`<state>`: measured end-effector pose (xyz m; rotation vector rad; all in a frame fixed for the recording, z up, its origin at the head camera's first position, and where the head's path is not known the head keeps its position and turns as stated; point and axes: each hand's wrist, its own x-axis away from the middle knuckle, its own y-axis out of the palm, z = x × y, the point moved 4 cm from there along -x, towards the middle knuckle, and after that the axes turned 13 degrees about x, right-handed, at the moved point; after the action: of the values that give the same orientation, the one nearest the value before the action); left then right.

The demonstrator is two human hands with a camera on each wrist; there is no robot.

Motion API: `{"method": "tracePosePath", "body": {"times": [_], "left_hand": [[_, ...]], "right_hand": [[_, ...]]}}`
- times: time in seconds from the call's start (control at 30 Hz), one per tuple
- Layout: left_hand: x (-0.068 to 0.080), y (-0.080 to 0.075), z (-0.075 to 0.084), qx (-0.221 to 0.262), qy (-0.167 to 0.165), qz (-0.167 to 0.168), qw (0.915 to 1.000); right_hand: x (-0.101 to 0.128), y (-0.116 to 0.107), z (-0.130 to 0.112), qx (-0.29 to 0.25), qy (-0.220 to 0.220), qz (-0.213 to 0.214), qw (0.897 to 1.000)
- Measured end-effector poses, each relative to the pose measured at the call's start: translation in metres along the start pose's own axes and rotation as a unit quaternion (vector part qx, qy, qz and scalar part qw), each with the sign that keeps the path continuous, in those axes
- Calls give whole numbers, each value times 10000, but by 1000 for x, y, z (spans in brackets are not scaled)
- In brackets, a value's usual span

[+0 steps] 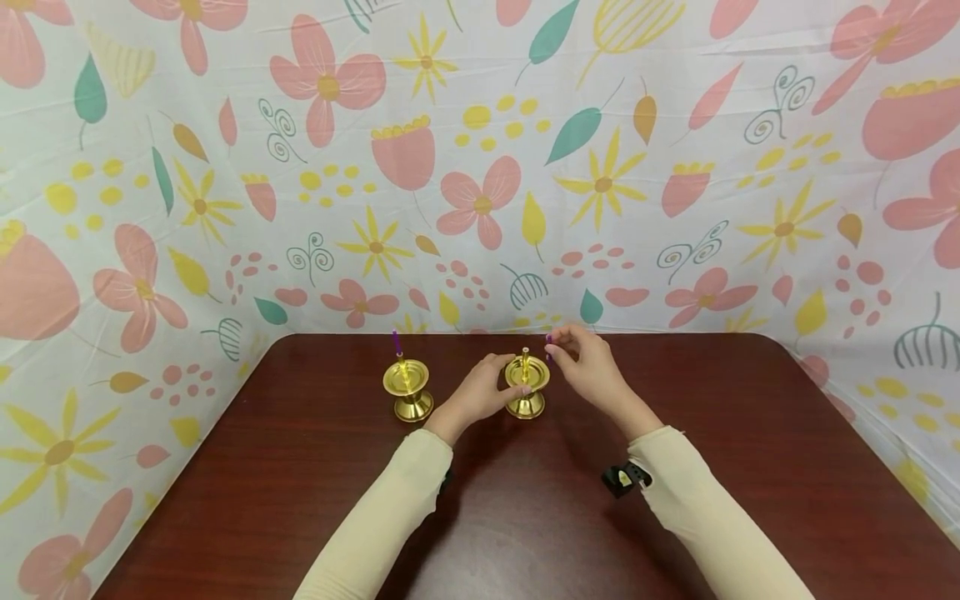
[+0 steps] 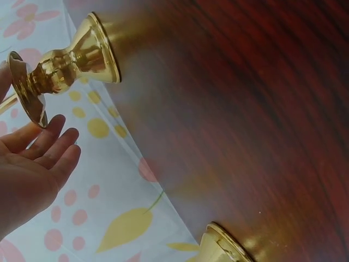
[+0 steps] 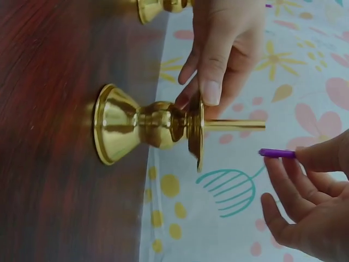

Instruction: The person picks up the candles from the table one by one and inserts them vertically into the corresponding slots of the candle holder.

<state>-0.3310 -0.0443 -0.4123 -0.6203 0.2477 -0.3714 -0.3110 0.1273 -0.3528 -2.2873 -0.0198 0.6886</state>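
Two brass candle holders stand upright on the table. My left hand (image 1: 480, 392) holds the right-hand brass candle holder (image 1: 527, 407) by the rim of its dish, thumb on the near side and fingers round the other; its base rests on the wood. From that dish rises a bare brass stem (image 3: 234, 125). Just to the right of the stem, my right hand (image 1: 597, 372) pinches a thin purple candle (image 3: 280, 153) between thumb and fingertips, with one end pointing toward the stem and a gap between them. The left-hand brass candle holder (image 1: 413, 407) carries an upright purple candle (image 1: 397, 342).
The dark red-brown wooden table (image 1: 300, 500) has rounded back corners. Behind it and along its sides hangs a white cloth (image 1: 480, 100) printed with flowers and leaves. A black strap (image 1: 624, 479) sits at the right wrist.
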Motion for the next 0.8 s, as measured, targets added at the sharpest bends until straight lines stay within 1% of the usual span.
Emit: {"method": "tracePosePath", "body": {"times": [0.1,0.2,0.3,0.43,0.8], "left_hand": [[0,0,-1,0,-14,7,10000],[0,1,-3,9,8,10,10000],[-1,1,-3,24,45,4,10000],[0,1,-2,28,62,0,10000],[-1,1,-1,-6,126,7,9999]], "right_hand": [[-5,2,-2,-284,-18,270,9992],[-10,5,-4,-460,-156,519,9975],[-14,9,-6,-573,-243,654,9959],[-16,14,-8,-670,-201,596,9958],[-19,22,-7,-567,-145,411,9974]]}}
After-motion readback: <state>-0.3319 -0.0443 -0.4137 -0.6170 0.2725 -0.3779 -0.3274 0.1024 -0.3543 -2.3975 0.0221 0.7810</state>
